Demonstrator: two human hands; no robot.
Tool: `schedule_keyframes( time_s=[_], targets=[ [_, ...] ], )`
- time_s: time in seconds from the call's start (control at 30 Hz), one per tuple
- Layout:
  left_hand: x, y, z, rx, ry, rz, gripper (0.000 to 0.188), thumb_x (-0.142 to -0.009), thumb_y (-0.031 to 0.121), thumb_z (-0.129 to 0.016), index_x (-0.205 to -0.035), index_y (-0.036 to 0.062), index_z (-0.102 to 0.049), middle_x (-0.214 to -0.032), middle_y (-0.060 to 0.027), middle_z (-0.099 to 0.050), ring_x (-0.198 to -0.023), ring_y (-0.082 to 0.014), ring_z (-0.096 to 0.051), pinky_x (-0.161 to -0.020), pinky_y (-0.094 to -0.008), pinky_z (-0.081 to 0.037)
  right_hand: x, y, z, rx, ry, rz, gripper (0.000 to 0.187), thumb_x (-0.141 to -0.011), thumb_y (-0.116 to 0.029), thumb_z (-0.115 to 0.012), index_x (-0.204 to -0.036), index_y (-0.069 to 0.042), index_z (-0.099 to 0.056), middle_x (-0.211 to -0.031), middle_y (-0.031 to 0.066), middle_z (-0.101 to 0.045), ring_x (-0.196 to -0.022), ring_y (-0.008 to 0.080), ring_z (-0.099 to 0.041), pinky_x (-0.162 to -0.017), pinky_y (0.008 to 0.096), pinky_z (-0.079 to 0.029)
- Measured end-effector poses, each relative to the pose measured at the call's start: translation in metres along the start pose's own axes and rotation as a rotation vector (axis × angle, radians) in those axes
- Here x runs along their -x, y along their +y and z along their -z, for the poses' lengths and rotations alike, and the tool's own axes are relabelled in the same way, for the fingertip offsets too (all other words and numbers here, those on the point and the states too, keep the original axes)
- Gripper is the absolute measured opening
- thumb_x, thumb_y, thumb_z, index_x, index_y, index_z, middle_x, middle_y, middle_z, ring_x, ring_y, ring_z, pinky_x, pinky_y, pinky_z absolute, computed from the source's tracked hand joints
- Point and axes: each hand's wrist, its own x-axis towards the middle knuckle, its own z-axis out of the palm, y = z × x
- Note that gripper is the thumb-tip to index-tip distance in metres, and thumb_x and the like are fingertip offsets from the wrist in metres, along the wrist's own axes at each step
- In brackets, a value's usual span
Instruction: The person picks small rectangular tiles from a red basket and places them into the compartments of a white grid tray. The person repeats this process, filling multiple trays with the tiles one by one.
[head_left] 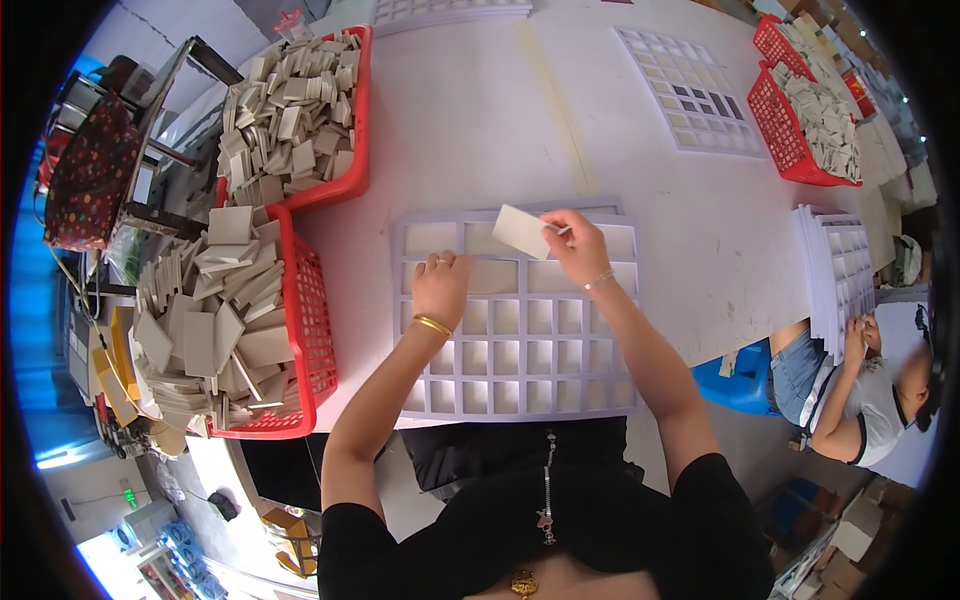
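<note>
My right hand [578, 250] pinches a pale beige rectangular tile [522, 231] by one end, tilted above the upper part of a white compartment tray [452, 411]. My left hand [440, 290] holds nothing that I can see. Its bent fingers reach down at the left of the tray's second row, fingertips hidden. Beside them a beige tile [494, 277] lies in a wide compartment. The tray has wide compartments in its upper rows and smaller, squarer ones below.
Two red plastic baskets heaped with beige tiles, a far basket [362, 120] and a near basket [318, 340], stand to the left. Far right are a sample tray [690, 95] with some dark pieces and more red baskets [780, 125]. A co-worker [860, 400] sits right, beside stacked trays [845, 265].
</note>
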Motion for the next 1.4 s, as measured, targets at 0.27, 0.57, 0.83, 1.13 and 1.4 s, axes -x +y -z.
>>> schedule_keyframes(
  time_s=[0.27,0.57,0.83,1.13,1.4],
  targets=[
    [0.024,-0.015,0.000,0.053,-0.068,-0.224,0.023,-0.074,0.001,-0.058,-0.092,0.0110,-0.066,-0.106,-0.0014,-0.065,-0.103,-0.0236,-0.057,-0.090,-0.0395,-0.041,-0.034,0.015,-0.039,0.170,-0.209,-0.110,0.015,-0.084,-0.011,-0.064,-0.096,-0.003,-0.065,-0.080,0.0051,-0.067,-0.066,0.0125,-0.059,-0.065,0.0277,-0.050],
    [0.025,-0.018,0.005,0.106,-0.101,-0.316,0.028,-0.071,-0.002,-0.056,-0.092,0.0122,-0.067,-0.105,0.0026,-0.066,-0.109,-0.0214,-0.054,-0.099,-0.0446,-0.034,-0.031,0.018,-0.058,0.420,-0.194,0.051,0.012,-0.077,-0.004,-0.063,-0.088,-0.008,-0.064,-0.090,0.0047,-0.060,-0.078,0.0249,-0.062,-0.068,0.0355,-0.050],
    [0.028,-0.019,0.009,0.187,-0.200,-0.277,0.030,-0.068,-0.006,-0.055,-0.084,0.0162,-0.068,-0.096,0.0055,-0.065,-0.107,-0.0191,-0.054,-0.105,-0.0509,-0.024,-0.016,-0.002,-0.063,0.884,-0.431,0.334,0.007,-0.077,-0.011,-0.062,-0.082,-0.012,-0.068,-0.098,0.0036,-0.060,-0.097,0.0215,-0.056,-0.081,0.0379,-0.043],
    [-0.038,-0.036,0.034,0.274,0.111,-0.061,0.027,-0.072,-0.003,-0.056,-0.091,0.0135,-0.064,-0.090,-0.0047,-0.063,-0.097,-0.0273,-0.056,-0.089,-0.0457,-0.041,-0.012,-0.020,-0.065,1.075,-0.637,0.263,0.023,-0.079,-0.009,-0.056,-0.098,-0.007,-0.068,-0.112,0.0072,-0.057,-0.103,0.0224,-0.054,-0.086,0.0381,-0.041],
    [-0.149,-0.144,0.087,-0.427,0.313,0.316,0.036,-0.077,0.022,-0.066,-0.112,0.0200,-0.055,-0.120,-0.0065,-0.050,-0.111,-0.0272,-0.050,-0.084,-0.0460,-0.046,-0.013,-0.007,-0.066,1.033,-0.655,0.249,0.027,-0.079,-0.010,-0.056,-0.104,-0.008,-0.067,-0.114,0.0068,-0.056,-0.100,0.0241,-0.055,-0.085,0.0367,-0.045]
  ],
)
